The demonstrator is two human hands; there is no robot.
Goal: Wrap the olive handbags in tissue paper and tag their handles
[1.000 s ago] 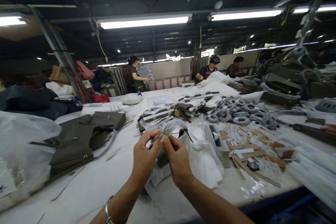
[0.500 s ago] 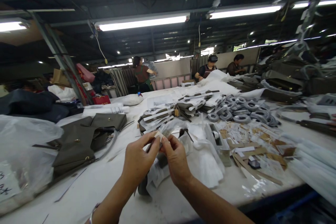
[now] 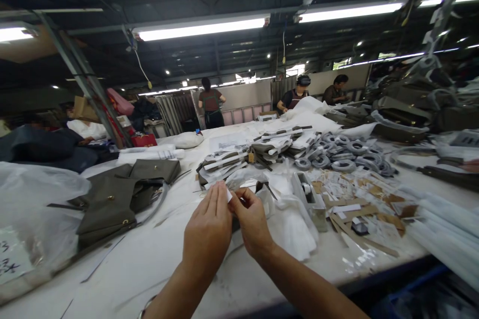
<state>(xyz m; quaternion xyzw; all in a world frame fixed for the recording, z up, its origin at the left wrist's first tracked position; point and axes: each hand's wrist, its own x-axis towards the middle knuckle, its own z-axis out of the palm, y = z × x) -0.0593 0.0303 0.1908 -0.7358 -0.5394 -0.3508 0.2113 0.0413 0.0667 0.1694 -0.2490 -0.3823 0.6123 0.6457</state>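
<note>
- The pale table point(image 3: 157, 254) was covered with materials across much of its top.
- A dark olive handbag point(image 3: 107, 199), with small gold-coloured fittings, was laid on the left side.
- Grey coiled rings point(image 3: 342, 165) were heaped beyond the hands, to the right.
- The left hand point(image 3: 209, 224) was held close against the right, its fingers straight and together; whether anything was gripped under them could not be told.
- The right hand point(image 3: 254, 219) was bent inward, with the white piece pinched at its thumb and fingertips.
- An open grey tray point(image 3: 321, 209) was set to the right of both hands.
- The small white piece point(image 3: 229, 195) was held above the table, between the hands; a narrow, flat, plain sliver was exposed, the remainder being hidden by fingers.
</note>
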